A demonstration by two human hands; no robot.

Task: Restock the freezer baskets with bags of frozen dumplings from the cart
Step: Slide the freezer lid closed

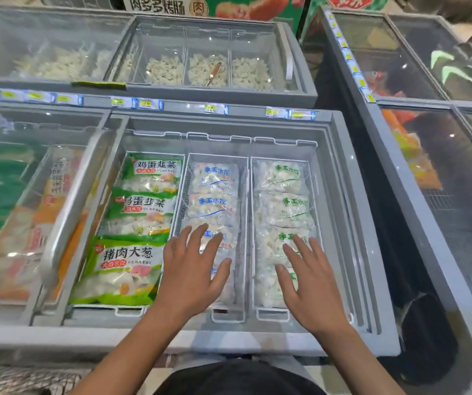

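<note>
Head view: on my left I see green-printed dumpling bags [132, 223] filling the left basket [120, 178]. My left hand [192, 269] lies flat, fingers spread, on the blue-printed bags [212, 195] in the middle basket [184, 195]. My right hand [309, 277], fingers straight and gripping nothing, rests on the clear green-lettered bags [283, 201] in the right basket [313, 178]

Bags [212, 206] are glossy, crinkly clear plastic – baskets [248, 223] look like white coated wire mesh, lids [443, 155] shiny glass, freezer [351, 212] rim matt grey plastic.
</note>
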